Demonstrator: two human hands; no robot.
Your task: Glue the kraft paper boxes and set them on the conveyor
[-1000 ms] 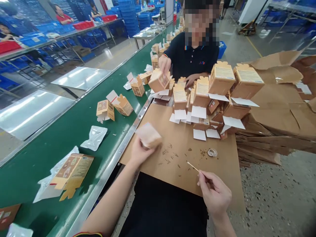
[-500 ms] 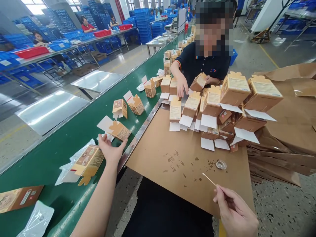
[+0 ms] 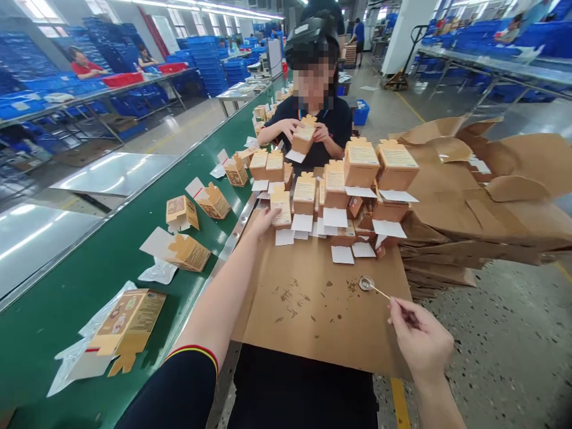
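My left hand reaches to the near left of the stacked boxes, its fingers closed on a small brown carton whose white flap hangs down. Some of those fingers are hidden behind the carton. In my right hand, thumb and fingers pinch a cotton swab. The swab's far end is at a small clear dish on the cardboard sheet. Dark smears and specks mark the sheet beside the dish. More open-flapped cartons stand piled behind.
On the left runs a green conveyor belt with open boxes and clear plastic pouches. Across from me a co-worker holds a carton in both hands. Flattened brown cardboard is heaped at the right.
My left hand has moved from the belt boxes to a carton on the cardboard sheet. The swab has gone to the dish. The co-worker has lifted a carton, and the view has turned right.
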